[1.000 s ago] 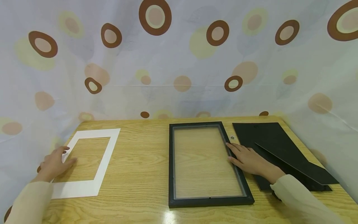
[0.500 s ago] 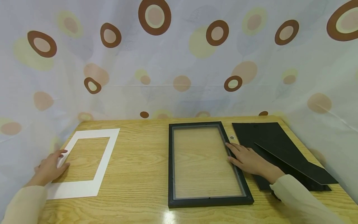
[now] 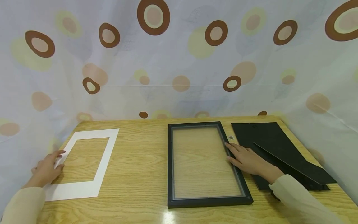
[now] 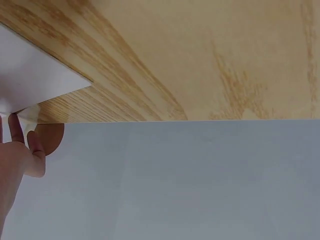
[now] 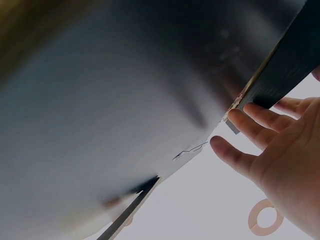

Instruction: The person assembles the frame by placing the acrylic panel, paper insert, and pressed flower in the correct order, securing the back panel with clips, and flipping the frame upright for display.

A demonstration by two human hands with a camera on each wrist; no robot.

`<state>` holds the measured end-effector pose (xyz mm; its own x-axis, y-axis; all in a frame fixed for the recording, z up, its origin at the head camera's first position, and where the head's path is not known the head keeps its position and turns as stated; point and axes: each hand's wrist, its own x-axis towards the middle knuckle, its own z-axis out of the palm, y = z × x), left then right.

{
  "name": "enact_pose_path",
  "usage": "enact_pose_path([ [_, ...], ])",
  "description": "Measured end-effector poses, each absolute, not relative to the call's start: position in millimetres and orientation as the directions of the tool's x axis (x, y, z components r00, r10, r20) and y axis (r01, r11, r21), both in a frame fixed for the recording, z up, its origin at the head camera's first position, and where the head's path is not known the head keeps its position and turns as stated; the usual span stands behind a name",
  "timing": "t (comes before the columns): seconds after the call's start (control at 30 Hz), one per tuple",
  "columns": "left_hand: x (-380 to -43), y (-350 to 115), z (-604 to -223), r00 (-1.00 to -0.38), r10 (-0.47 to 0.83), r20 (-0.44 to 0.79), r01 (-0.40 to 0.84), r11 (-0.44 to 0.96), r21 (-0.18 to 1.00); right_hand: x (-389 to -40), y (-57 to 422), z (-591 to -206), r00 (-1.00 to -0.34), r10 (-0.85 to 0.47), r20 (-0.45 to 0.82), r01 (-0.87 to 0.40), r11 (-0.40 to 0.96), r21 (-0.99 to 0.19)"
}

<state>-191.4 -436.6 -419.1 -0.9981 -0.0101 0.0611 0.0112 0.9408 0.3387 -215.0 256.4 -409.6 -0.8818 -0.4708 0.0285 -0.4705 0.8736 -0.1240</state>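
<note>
White on wood: seeing a card mat lying flat on the L part of the table, w/ bare woodgrain in its window. Finding a black frame lying a bit R of centre, w/ a clear pane set in it. Checking for print: spotting a small round disc just beside the frame's R rail, toward the far end, w/ any marking too tiny to read.

Vs. 1 sec ago: noting L hand sitting slightly farther out to L, w/ thumb pulled back from the window toward the mat's L strip. Seeing R hand keeping its spot on the frame.

Fingers: seeing L thumb & fingers standing apart, loosely bent, at the mat's L strip; not being able to tell whether touching or just hovering. Seeing R fingers lying nearly straight, slightly spread, resting on the frame's R rail, w/ thumb apart near its inner edge.

Past R hand, seeing a black board lying on the table w/ a black flap slanting over it. Behind, seeing a pale backdrop w/ brown, yellow & peach rounds.
</note>
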Motion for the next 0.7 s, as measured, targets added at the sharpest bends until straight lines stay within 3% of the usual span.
enact_pose_path([
  [0.7,-197.4,-437.2,-414.1,-0.980,-0.007,0.201,0.072,0.921,0.383,-215.3,256.8,-409.6,-0.874,-0.485,0.035,-0.485,0.866,-0.119],
])
